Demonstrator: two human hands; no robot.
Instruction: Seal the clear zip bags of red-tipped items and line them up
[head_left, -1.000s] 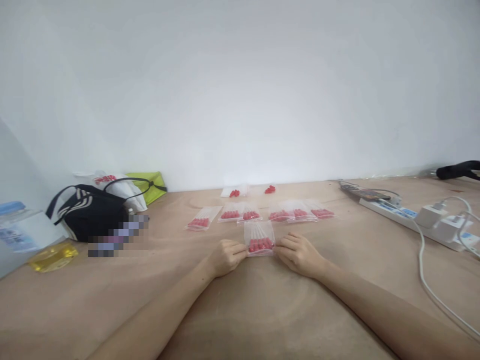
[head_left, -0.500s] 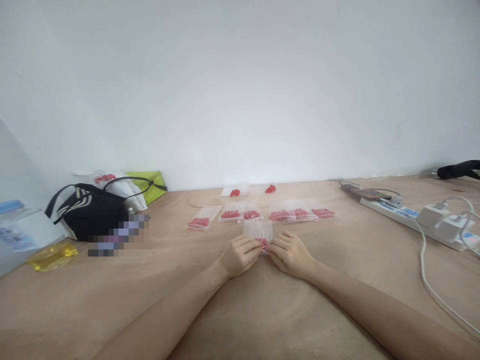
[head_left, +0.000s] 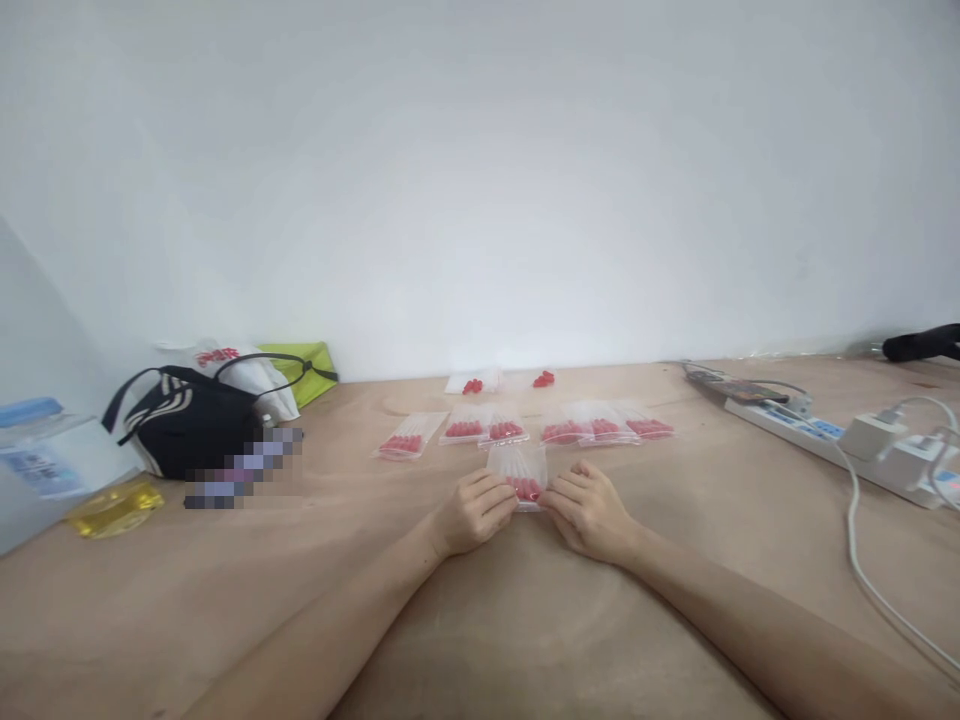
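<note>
A clear plastic bag lies on the table in front of me, with several small red pieces lined up along its near end. My left hand pinches the bag's left near side, fingers curled. On the other side my right hand has its fingers closed at the right near edge. Just beyond are more clear bags of red pieces: one alone to the left, an overlapping pair in the middle, and an overlapping group to the right.
Two small heaps of loose red pieces lie near the wall, one by a white packet. A black bag, a yellow liquid pouch and a jug stand left. To the right are a power strip, white cable and phone.
My hands have spread slightly apart along the bag's near end, so more of the red pieces show between them. The whole view has shifted a little.
</note>
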